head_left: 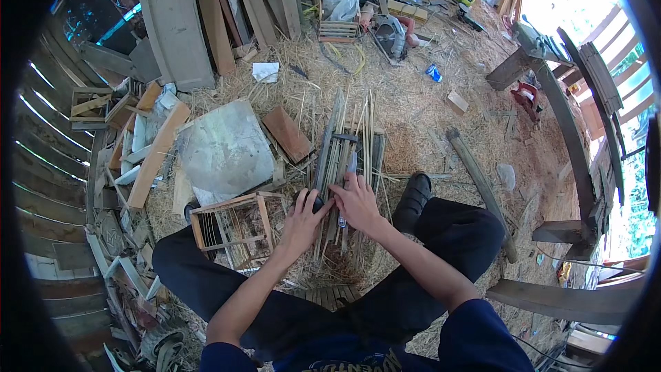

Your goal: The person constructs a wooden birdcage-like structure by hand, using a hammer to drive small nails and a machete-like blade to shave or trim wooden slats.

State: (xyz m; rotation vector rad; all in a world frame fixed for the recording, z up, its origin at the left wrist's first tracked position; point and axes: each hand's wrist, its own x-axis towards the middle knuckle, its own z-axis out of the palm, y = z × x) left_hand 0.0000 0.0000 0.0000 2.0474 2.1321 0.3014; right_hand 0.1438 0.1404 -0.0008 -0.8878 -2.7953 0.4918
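Narrow wooden strips [333, 165] lie in a bundle on the floor between my knees, pointing away from me. Over their near part, my left hand [300, 220] is closed, thumb toward the strips, beside a small dark object [317, 204] whose kind I cannot make out. My right hand [357, 204] rests across the strips with its fingers curled down; what they grip is hidden. The thumbs of both hands nearly meet. Just beyond, a hammer [345, 138] with a dark head lies on the strips. A slim tool with a bluish handle [342, 221] shows below my right hand.
A small wooden frame cage [234, 226] stands by my left knee. Farther off lie a grey sheet [226, 146] and a brown board [287, 134]. A pole [478, 186] lies to the right. A circular saw [390, 36] sits at the back; shavings cover the floor [427, 110].
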